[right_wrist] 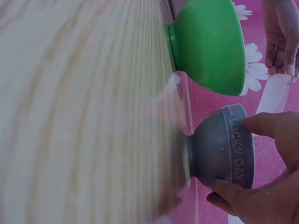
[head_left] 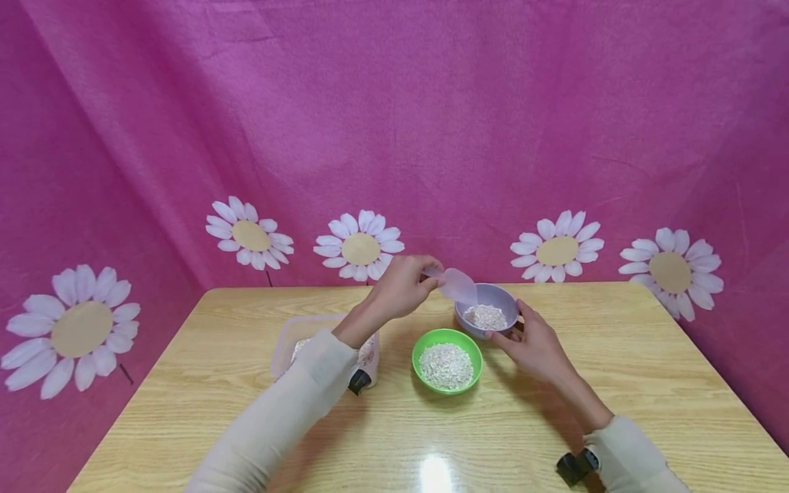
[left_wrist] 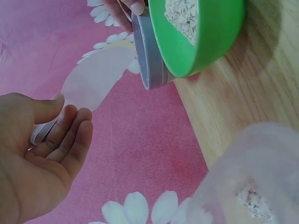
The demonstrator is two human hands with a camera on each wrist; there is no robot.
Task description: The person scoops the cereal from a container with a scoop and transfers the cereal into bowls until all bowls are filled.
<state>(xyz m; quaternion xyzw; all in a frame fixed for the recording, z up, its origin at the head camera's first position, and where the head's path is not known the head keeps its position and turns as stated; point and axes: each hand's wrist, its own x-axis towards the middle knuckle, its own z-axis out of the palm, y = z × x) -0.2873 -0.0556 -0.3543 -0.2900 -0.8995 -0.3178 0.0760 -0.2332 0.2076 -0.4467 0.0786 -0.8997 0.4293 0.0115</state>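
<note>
My left hand (head_left: 414, 279) pinches the handle of a pale translucent scoop (head_left: 458, 285), whose blade hangs over the near-left rim of a purple bowl (head_left: 490, 301) holding oat flakes. My right hand (head_left: 524, 332) grips that bowl at its right side, thumb and fingers around the wall (right_wrist: 224, 144). In the left wrist view the scoop (left_wrist: 96, 77) sits between the thumb and fingers (left_wrist: 63, 135), and it looks empty. Just in front of the purple bowl stands a green bowl (head_left: 425, 342) full of oat flakes.
A clear plastic container (head_left: 290, 339) with oats stands left of the green bowl, partly hidden by my left forearm. The wooden table (head_left: 616, 383) is backed by pink cloth walls with daisies close behind and at both sides.
</note>
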